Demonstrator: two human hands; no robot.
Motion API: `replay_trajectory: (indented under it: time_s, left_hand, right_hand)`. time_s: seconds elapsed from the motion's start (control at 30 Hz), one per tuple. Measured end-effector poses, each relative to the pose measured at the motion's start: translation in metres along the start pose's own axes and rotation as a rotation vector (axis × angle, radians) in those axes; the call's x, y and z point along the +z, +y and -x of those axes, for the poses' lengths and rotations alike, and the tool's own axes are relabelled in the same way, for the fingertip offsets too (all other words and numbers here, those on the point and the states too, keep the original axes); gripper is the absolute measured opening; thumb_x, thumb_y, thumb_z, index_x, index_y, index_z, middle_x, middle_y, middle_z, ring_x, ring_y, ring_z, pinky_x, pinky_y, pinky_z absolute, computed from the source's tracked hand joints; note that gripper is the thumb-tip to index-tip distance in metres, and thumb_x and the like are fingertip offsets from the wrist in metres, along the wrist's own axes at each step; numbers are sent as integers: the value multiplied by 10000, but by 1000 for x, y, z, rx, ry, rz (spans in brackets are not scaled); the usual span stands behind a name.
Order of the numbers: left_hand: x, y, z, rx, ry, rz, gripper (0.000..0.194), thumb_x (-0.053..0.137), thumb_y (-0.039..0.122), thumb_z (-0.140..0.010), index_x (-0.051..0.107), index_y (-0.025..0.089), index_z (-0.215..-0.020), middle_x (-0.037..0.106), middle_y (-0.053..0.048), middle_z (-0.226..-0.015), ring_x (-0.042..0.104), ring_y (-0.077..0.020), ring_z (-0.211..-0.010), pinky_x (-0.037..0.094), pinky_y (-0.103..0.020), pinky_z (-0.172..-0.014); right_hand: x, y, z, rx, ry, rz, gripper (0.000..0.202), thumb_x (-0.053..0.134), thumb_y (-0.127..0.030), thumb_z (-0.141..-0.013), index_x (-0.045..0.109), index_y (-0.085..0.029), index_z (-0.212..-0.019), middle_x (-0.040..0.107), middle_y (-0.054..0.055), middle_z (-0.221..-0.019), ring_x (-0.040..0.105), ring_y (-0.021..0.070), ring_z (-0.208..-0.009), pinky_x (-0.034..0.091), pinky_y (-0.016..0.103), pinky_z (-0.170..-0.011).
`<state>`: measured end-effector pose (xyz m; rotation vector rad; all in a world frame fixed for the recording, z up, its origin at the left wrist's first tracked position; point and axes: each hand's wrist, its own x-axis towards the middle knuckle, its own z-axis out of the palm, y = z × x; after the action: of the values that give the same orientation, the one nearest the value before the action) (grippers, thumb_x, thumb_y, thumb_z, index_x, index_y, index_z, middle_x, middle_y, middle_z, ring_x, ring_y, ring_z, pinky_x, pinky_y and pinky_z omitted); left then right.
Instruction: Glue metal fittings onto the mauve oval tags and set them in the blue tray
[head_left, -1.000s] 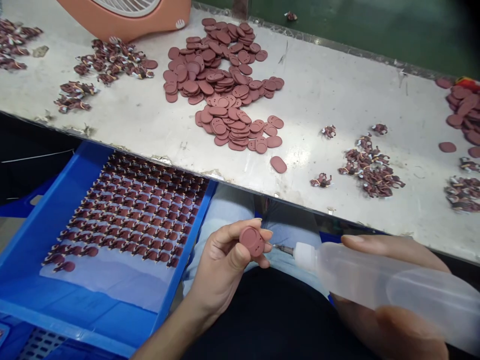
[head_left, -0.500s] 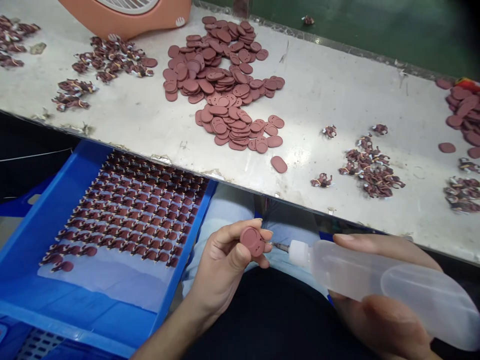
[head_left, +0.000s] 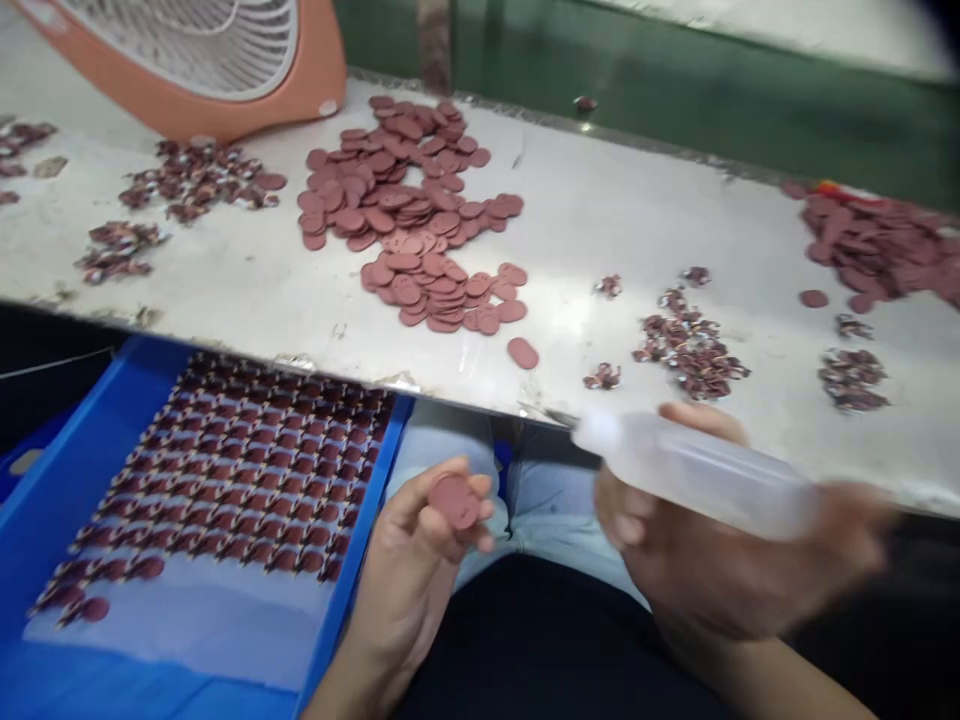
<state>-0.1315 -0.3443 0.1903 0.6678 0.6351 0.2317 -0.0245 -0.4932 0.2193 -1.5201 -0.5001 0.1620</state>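
The left hand (head_left: 411, 565) pinches a reddish-brown disc (head_left: 454, 502) above the lap (head_left: 551, 505), near the right wall of the blue bin (head_left: 349, 580). The right hand (head_left: 712, 565), blurred, is wrapped around a translucent bottle (head_left: 697, 465); its nozzle (head_left: 562, 418) overlaps the front edge of the white table (head_left: 637, 210) in view. Open room separates nozzle from disc, and pale surface stretches between the disc pile (head_left: 405, 205) and small figures (head_left: 690, 350).

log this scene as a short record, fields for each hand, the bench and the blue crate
left hand: pinching a reddish disc
right hand: gripping a translucent bottle, blurred; nozzle apart from the disc
bench: piled discs, clusters of small brown figures, orange fan
blue crate: rows of brown pieces on a pale sheet
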Motion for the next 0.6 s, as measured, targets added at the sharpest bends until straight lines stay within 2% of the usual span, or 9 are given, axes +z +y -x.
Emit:
replay_trajectory:
  time_s: [0.07,0.13,0.17,0.23,0.3,0.37,0.43,0.5,0.6]
  left_hand:
    - [-6,3,-2,17,65,-11,302,867,410,-691,791,267,-946,772,-38,-846,700,-150,-715,559,-195,-566]
    - [-9,6,-6,23,108,-17,303,880,395,-672,785,267,-930,767,-22,-826,694,-147,-691,560,-196,-558]
    - [-9,8,-7,28,128,-17,322,889,406,-655,783,270,-927,768,-13,-821,691,-144,-684,561,-194,-556]
    - [-7,10,-9,46,169,-7,380,908,440,-603,784,275,-922,775,5,-818,683,-133,-677,560,-179,-547]
    - [-4,10,-9,74,190,13,442,928,460,-541,789,273,-917,782,12,-814,677,-126,-672,552,-163,-521]
    - [-2,10,-10,91,182,31,470,942,451,-506,795,270,-914,789,5,-813,675,-130,-661,548,-164,-497]
    - [-2,8,-11,88,180,41,419,940,418,-543,796,271,-907,793,-1,-809,678,-135,-649,548,-171,-487]
    - [-2,7,-14,75,185,49,366,936,369,-578,794,265,-899,792,-1,-797,682,-135,-640,546,-170,-482]
    - [0,6,-16,48,201,50,321,934,314,-592,791,252,-873,784,4,-770,678,-127,-619,534,-160,-463]
  right_hand:
    - [10,8,-13,41,-70,-158,426,430,-575,-976,487,-368,-1344,707,20,-903,719,227,-722,583,349,-538]
    - [21,19,-25,3,-133,-55,529,541,-372,-961,326,-348,-1444,667,58,-1212,711,234,-1003,613,386,-792]
    - [26,25,-31,-47,-144,81,522,534,-322,-963,316,-314,-1437,645,73,-1250,683,228,-1075,593,390,-874]
    - [36,35,-41,-107,-144,268,446,578,-242,-932,413,-263,-1347,632,82,-1257,639,227,-1132,544,394,-961]
    - [42,39,-48,-139,-146,398,384,624,-178,-896,500,-232,-1255,637,80,-1245,604,247,-1148,501,431,-1001]
    - [41,37,-51,-169,-162,523,400,653,-171,-886,518,-201,-1261,639,97,-1246,573,275,-1146,480,477,-1004]
    - [31,32,-51,-205,-180,625,535,714,-269,-879,475,-162,-1345,620,129,-1283,542,297,-1166,474,495,-1011]
    - [10,27,-50,-242,-184,709,649,718,-376,-890,424,-134,-1415,596,154,-1308,530,296,-1175,486,481,-1007]
    - [-31,23,-51,-262,-189,861,402,586,-321,-978,546,-135,-1331,630,164,-1189,550,307,-1076,510,501,-925]
